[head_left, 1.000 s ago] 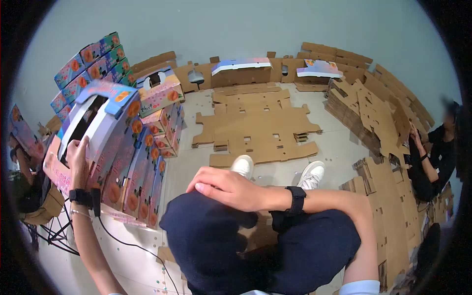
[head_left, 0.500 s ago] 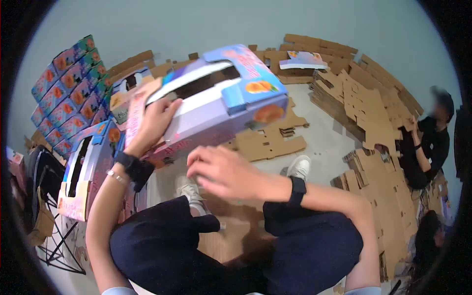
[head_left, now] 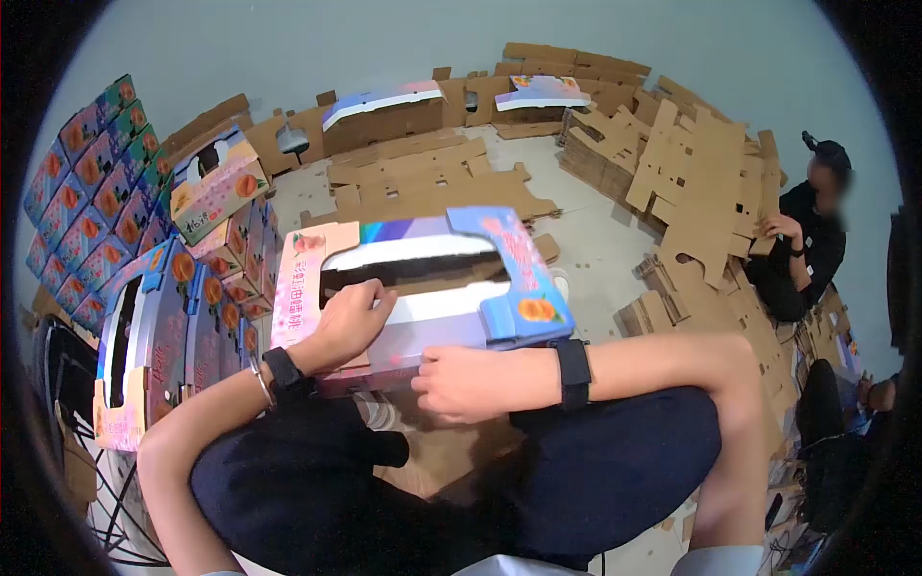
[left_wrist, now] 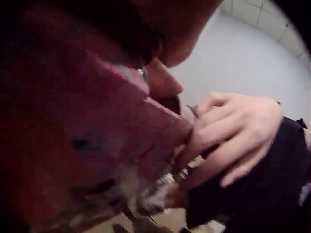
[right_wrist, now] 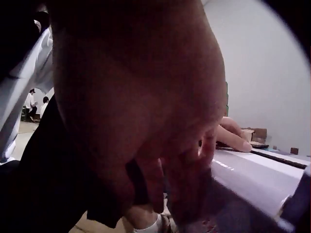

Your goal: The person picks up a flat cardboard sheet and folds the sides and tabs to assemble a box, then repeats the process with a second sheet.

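A printed cardboard fruit carton [head_left: 413,322] with peach pictures and a long slot in its top is above my lap in the head view. My left hand [head_left: 348,324] grips the carton's near top edge at the slot, its fingers partly hidden by the slot. Right at the near side is my right hand [head_left: 471,382], its fingers extended toward the carton wall. In the left wrist view the carton's pink side [left_wrist: 131,126] fills the left half, with my right hand [left_wrist: 238,131] beside it. My right hand [right_wrist: 146,111] looms dark in the right wrist view.
Similar cartons [head_left: 144,331] stand at my left, with a tall stack of cartons [head_left: 101,192] behind. Flat cardboard sheets [head_left: 403,182] lie on the floor ahead, and more cardboard piles [head_left: 672,182] are at the right. A person in black [head_left: 802,230] sits there handling cardboard.
My left hand has carried the carton from the left row to in front of me. My right hand has lifted off my knee and come up to the carton's near side.
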### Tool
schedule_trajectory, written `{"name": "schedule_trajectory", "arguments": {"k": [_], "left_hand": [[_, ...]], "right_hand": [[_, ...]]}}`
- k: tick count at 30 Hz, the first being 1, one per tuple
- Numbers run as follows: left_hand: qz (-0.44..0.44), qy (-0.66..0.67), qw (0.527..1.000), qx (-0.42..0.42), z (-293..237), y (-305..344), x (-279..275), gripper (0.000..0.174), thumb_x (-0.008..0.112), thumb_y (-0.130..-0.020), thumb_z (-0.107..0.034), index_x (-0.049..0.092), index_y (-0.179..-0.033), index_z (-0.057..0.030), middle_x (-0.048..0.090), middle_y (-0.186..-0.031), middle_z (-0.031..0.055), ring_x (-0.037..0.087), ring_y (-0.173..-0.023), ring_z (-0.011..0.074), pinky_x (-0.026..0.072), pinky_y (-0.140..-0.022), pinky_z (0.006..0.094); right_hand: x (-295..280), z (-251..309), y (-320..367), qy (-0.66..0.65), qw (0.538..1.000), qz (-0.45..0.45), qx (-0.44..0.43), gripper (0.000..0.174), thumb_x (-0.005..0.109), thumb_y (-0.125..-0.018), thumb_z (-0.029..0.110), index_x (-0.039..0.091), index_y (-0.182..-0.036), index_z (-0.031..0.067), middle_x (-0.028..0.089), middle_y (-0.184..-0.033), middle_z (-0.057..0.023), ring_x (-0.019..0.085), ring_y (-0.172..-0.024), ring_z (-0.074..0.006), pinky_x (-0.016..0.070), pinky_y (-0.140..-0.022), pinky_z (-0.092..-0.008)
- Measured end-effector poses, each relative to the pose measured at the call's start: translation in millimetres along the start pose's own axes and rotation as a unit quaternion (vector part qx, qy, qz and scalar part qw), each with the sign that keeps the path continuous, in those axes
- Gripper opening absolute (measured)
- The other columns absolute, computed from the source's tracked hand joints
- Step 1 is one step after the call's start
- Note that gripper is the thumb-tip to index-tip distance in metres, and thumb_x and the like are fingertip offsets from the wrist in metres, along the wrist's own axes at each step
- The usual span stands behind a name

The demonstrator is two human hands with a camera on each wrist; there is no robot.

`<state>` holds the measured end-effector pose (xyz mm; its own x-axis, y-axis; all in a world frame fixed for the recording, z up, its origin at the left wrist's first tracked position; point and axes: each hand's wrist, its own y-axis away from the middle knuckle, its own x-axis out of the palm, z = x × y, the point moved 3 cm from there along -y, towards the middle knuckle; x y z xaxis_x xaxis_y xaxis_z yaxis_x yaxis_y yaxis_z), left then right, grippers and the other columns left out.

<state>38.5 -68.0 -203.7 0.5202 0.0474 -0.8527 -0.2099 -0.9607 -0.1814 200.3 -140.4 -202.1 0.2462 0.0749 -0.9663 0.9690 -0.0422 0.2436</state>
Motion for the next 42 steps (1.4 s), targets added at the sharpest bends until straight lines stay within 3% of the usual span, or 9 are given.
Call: {"name": "schedule_trajectory", "arguments": {"k": [3,7,10,13,19,24,36,39,42], "left_hand": [[0.054,0.025,0.998,-0.035,9,10,12,0.034,0.053,-0.087,-0.032,0.061,-0.078,0.0004,0.060,-0.074,0.0251,0.059,-0.074,0.0428,0.0463,-0.066,0.0485],[0.045,-0.001,0.999,-0.015,15,15,8,0.034,0.053,-0.087,-0.030,0.061,-0.079,0.0016,0.060,-0.072,0.0248,0.060,-0.072,0.0417,0.0466,-0.066,0.0480],[0.064,0.011,0.998,-0.025,14,20,0,0.034,0.052,-0.087,-0.029,0.061,-0.080,0.0027,0.060,-0.071,0.0243,0.060,-0.070,0.0406,0.0467,-0.064,0.0465],[0.103,0.001,0.994,-0.023,12,23,-2,0.034,0.052,-0.087,-0.029,0.061,-0.081,0.0032,0.061,-0.072,0.0244,0.061,-0.072,0.0403,0.0468,-0.065,0.0459],[0.152,-0.016,0.988,-0.010,7,21,7,0.034,0.052,-0.087,-0.032,0.064,-0.084,-0.0001,0.063,-0.076,0.0226,0.061,-0.076,0.0395,0.0473,-0.071,0.0453],[0.096,-0.009,0.995,-0.020,11,16,8,0.035,0.052,-0.087,-0.031,0.063,-0.085,0.0024,0.063,-0.078,0.0244,0.061,-0.078,0.0408,0.0473,-0.071,0.0462],[0.034,0.055,0.994,-0.090,9,14,-4,0.034,0.052,-0.087,-0.030,0.060,-0.086,0.0026,0.061,-0.075,0.0242,0.060,-0.078,0.0402,0.0458,-0.071,0.0448],[0.001,0.070,0.991,-0.110,13,10,-5,0.034,0.052,-0.087,-0.030,0.061,-0.088,0.0030,0.062,-0.079,0.0246,0.060,-0.082,0.0397,0.0455,-0.075,0.0439],[-0.045,0.130,0.982,-0.131,14,3,-8,0.037,0.052,-0.088,-0.031,0.060,-0.094,0.0038,0.063,-0.089,0.0243,0.060,-0.088,0.0387,0.0448,-0.079,0.0422]], "right_hand": [[-6,2,5,-0.070,0.989,-0.133,0.013,0.031,0.058,-0.081,0.029,0.051,-0.099,0.0046,0.054,-0.095,-0.0088,0.057,-0.088,-0.0232,0.0423,-0.076,-0.0360],[-10,-19,25,-0.010,0.974,-0.206,0.093,0.036,0.060,-0.082,0.028,0.049,-0.106,0.0025,0.053,-0.099,-0.0117,0.054,-0.094,-0.0259,0.0432,-0.078,-0.0361],[0,-31,44,0.009,0.970,-0.179,0.163,0.040,0.067,-0.076,0.034,0.053,-0.100,0.0044,0.055,-0.098,-0.0089,0.055,-0.097,-0.0230,0.0434,-0.079,-0.0356],[0,-28,53,-0.007,0.990,-0.086,0.110,0.043,0.070,-0.073,0.039,0.056,-0.097,0.0058,0.056,-0.097,-0.0064,0.054,-0.097,-0.0216,0.0415,-0.082,-0.0340],[8,-24,48,-0.012,0.996,-0.059,0.065,0.036,0.070,-0.071,0.041,0.064,-0.088,0.0103,0.059,-0.091,-0.0046,0.053,-0.100,-0.0206,0.0355,-0.096,-0.0395],[6,-30,50,0.068,0.989,-0.051,0.120,0.029,0.072,-0.066,0.034,0.069,-0.082,0.0103,0.059,-0.090,-0.0054,0.053,-0.102,-0.0227,0.0222,-0.111,-0.0457],[-2,-45,59,0.222,0.948,-0.073,0.214,0.022,0.063,-0.072,0.027,0.068,-0.076,0.0059,0.055,-0.089,-0.0085,0.051,-0.102,-0.0249,0.0152,-0.114,-0.0498],[-9,-47,55,0.293,0.926,-0.046,0.236,0.026,0.058,-0.075,0.024,0.066,-0.086,0.0029,0.054,-0.095,-0.0102,0.049,-0.107,-0.0264,0.0139,-0.114,-0.0517],[-21,-45,50,0.363,0.892,-0.082,0.257,0.044,0.058,-0.075,0.025,0.052,-0.111,0.0014,0.054,-0.109,-0.0121,0.045,-0.118,-0.0291,0.0160,-0.113,-0.0521]]}}
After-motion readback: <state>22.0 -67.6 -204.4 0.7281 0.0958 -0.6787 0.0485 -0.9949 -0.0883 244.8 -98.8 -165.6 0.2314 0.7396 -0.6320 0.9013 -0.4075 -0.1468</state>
